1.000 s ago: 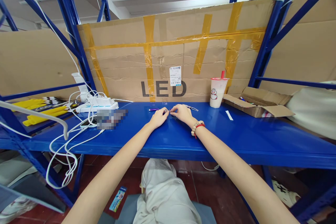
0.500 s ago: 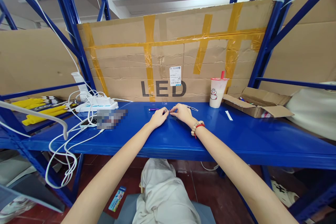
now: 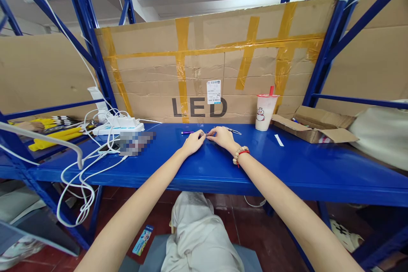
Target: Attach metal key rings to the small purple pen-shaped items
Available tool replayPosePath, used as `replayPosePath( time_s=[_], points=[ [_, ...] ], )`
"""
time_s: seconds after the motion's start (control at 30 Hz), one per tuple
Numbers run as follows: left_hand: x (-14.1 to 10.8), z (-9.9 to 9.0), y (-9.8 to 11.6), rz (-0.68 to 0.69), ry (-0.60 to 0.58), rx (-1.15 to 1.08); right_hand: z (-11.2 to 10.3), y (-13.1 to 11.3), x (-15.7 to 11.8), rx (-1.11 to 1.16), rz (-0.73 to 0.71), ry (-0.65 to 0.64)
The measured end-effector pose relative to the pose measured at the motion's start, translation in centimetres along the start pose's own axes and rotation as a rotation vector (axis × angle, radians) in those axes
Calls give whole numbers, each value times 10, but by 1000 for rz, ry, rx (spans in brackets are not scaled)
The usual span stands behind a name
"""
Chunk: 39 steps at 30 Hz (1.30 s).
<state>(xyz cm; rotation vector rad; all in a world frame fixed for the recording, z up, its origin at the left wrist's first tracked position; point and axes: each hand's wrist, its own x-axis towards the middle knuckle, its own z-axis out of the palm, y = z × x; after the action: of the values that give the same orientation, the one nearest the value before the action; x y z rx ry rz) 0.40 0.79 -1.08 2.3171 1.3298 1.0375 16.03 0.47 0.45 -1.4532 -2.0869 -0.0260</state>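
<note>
My left hand (image 3: 194,142) and my right hand (image 3: 221,137) meet over the middle of the blue table (image 3: 204,170). Thumb and finger of each are pinched, with the fingertips close together. Between them is something tiny that I cannot make out. Just beyond my left hand lies a thin purple stick (image 3: 187,132), perhaps a pen, partly hidden by the fingers. Behind my right hand a slim metal piece with a looped end (image 3: 236,131) sticks out. A beaded bracelet (image 3: 237,155) and a red cord circle my right wrist.
A lidded cup (image 3: 264,112) with a red straw stands at the back right, near an open cardboard box (image 3: 314,129) and a white strip (image 3: 279,140). Power strips (image 3: 123,125) and tangled white cables are at left. Another person's hand (image 3: 30,126) touches yellow items (image 3: 55,138).
Another person's hand has come into sight over the yellow items at far left. My own hands stay pinched in nearly the same place. The view has shifted very slightly.
</note>
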Motion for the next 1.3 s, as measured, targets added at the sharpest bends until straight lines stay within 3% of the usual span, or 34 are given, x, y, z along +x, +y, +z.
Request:
replayPosePath(
  time_s=[0.23,0.47,0.6,1.0,1.3],
  points=[
    [-1,1,0,7,20,-69,3,0,1,157,-13,120],
    [-2,-1,2,35,57,-79,13,4,13,641,44,251],
    [-1,-1,3,39,76,-45,12,2,14,776,75,305],
    [1,1,-1,-29,98,-28,19,6,16,819,55,253],
    [2,8,-8,-21,141,-194,17,5,14,785,89,247]
  ],
)
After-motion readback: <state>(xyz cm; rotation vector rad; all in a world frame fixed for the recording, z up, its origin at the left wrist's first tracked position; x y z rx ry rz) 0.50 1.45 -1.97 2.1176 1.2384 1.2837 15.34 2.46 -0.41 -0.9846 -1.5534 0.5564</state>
